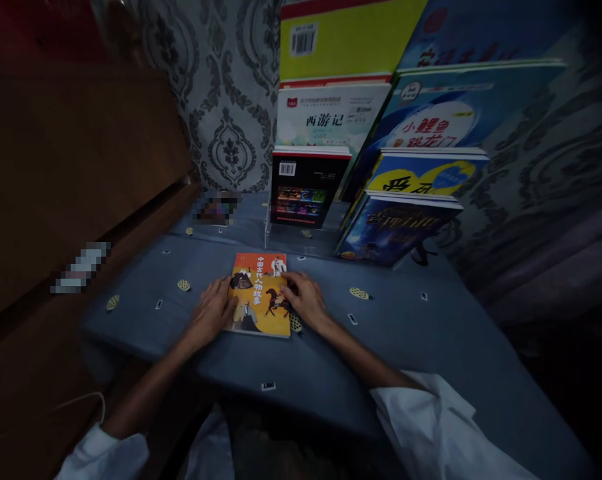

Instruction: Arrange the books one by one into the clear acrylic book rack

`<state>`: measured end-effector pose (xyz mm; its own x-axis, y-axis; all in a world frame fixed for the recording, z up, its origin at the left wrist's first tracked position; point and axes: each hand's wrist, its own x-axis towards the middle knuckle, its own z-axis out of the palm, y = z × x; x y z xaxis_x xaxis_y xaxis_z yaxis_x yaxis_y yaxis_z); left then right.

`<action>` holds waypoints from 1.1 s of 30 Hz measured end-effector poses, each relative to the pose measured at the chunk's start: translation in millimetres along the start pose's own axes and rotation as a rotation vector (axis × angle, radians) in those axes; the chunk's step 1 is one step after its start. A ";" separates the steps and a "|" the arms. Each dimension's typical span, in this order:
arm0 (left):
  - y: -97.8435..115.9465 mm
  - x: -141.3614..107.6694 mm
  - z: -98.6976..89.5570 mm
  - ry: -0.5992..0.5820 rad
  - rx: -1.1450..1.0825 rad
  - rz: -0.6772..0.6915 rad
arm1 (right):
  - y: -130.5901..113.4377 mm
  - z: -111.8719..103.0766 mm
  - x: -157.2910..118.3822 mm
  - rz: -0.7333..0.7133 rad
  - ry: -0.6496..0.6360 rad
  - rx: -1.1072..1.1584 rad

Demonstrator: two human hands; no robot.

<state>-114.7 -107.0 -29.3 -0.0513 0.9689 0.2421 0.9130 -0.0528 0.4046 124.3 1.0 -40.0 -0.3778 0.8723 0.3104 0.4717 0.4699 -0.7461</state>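
An orange and yellow book (pixel 255 310) with Chinese characters and a dark horse on its cover lies on the table, front side up. Along its left edge rests my left hand (pixel 215 308), thumb by the lower part and fingers by the upper part. My right hand (pixel 305 299) holds the opposite edge, its fingertips and thumb touching the cover near the horse. Both hands are closed on the book's sides. What the fingers do beneath the edges is hidden.
Behind the book, a clear stand (pixel 267 235) holds books in tiers: a black book (pixel 301 190) on the left and a dark blue book (pixel 401 227) on the right front. A patterned blue cloth covers the table (pixel 381 347). A brown wooden cabinet (pixel 81 180) borders the left side.
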 end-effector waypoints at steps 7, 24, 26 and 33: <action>-5.4 50.0 12.0 -0.122 0.110 0.007 | -3.3 6.2 -12.8 -0.088 0.025 -0.018; 10.3 97.7 29.7 -0.040 0.114 0.202 | 4.4 15.3 -19.9 -0.135 0.006 -0.015; 15.5 98.7 27.8 -0.051 0.119 0.219 | 5.0 16.3 -19.6 -0.130 0.003 -0.007; 25.2 103.2 31.5 -0.114 0.102 0.231 | -0.8 13.0 -18.6 -0.124 -0.025 0.011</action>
<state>-84.2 -0.8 -21.9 0.2039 0.9551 0.2150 0.9313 -0.2570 0.2582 120.6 -17.3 -52.9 -0.4525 0.8037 0.3865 0.4114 0.5727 -0.7091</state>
